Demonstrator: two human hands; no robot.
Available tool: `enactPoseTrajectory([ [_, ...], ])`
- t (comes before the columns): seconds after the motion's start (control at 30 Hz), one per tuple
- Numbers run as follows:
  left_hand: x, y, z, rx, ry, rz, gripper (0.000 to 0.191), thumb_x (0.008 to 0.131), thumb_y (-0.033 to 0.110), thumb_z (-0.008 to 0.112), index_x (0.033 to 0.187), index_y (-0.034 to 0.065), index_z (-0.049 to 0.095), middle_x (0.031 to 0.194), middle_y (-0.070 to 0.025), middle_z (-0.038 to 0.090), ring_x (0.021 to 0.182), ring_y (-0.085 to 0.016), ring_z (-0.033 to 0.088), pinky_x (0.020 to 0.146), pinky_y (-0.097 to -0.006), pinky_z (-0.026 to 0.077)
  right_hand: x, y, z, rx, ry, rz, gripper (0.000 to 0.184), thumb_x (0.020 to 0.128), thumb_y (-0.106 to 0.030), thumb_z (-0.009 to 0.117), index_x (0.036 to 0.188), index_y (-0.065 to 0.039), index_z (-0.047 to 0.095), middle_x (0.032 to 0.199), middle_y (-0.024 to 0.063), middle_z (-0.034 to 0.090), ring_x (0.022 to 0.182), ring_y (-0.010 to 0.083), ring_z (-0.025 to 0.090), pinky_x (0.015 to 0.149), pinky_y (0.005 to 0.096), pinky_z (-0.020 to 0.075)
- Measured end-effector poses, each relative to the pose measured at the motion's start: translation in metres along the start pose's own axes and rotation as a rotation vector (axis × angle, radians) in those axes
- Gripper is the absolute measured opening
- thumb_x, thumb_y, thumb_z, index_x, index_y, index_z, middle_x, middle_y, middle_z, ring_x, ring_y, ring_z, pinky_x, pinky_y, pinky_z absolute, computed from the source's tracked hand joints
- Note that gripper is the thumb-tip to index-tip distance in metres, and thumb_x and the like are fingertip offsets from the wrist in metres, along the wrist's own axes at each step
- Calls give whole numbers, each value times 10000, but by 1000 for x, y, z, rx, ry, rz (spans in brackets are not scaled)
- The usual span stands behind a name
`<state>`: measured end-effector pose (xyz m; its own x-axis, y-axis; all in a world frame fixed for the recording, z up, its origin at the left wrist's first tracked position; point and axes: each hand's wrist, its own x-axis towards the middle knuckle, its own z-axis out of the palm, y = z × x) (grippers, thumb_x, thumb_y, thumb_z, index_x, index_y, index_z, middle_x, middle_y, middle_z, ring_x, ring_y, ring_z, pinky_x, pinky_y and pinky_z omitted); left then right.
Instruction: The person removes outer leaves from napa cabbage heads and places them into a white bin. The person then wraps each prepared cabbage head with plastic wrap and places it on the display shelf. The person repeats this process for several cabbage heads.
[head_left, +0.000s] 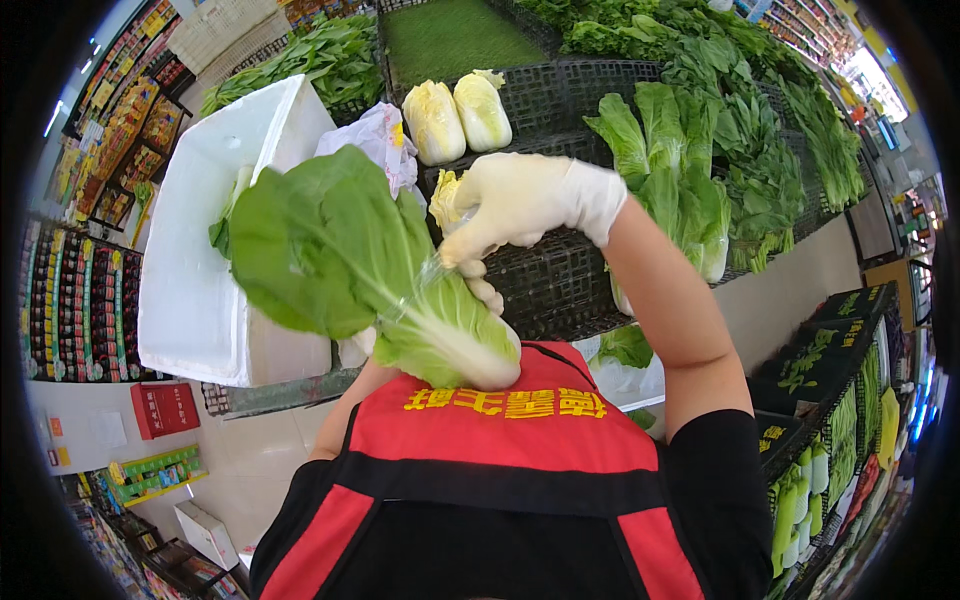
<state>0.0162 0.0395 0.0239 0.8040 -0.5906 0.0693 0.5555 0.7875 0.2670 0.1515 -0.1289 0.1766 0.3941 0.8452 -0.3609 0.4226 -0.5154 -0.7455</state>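
Note:
A leafy green cabbage with a thick white stalk is held up in front of my chest, its leaves to the left and its base to the right. A clear band runs around its middle. My right hand, in a white glove, grips the cabbage at the band with bent fingers. Of my left hand, only a bit of white glove shows below the leaves; its fingers are hidden behind the cabbage. Just beyond the right hand, a napa cabbage is partly covered by it.
A white foam box stands at left, tilted, with greens inside. Beside it lies a white plastic bag. Two napa cabbages sit on black crates. Leafy greens lie at right, with a vegetable shelf below.

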Motion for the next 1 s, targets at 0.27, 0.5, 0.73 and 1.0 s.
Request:
enactPoseTrajectory([
  [0.27, 32, 5, -4, 55, -274, -184, 886, 962, 544, 466, 1526, -48, 122, 1285, -270, 565, 1172, -424, 565, 1094, -580, 343, 20, 83, 2, 356, -77, -169, 364, 817, -231, 763, 1061, 25, 680, 933, 56, 685, 839, 135, 635, 783, 299, 525],
  [0.5, 32, -14, 6, 56, 56, 55, 499, 976, 493, 462, 1216, 67, 564, 1178, -124, 626, 1075, -346, 620, 1104, -630, 312, 15, 76, 41, 511, 149, -50, 315, 793, -245, 754, 976, 2, 688, 873, 71, 702, 783, 129, 643, 721, 283, 520],
  [0.73, 26, -28, -11, -23, 64, 133, 314, 974, 368, 555, 1126, 103, 629, 1091, -71, 644, 1025, -258, 615, 1117, -588, 332, 47, 125, 70, -41, 1158, 275, 108, 798, -138, 639, 845, -58, 694, 779, 196, 661, 820, 376, 671, 731, 437, 526],
  [1.0, 17, -31, 7, 583, 479, 348, 448, 1006, 396, 464, 1311, 70, 504, 1283, -148, 557, 1144, -315, 573, 1032, -486, 436, -81, 111, 129, 883, 208, 89, 319, 798, -220, 688, 1019, 10, 702, 996, 81, 700, 786, 102, 589, 698, 280, 504],
])
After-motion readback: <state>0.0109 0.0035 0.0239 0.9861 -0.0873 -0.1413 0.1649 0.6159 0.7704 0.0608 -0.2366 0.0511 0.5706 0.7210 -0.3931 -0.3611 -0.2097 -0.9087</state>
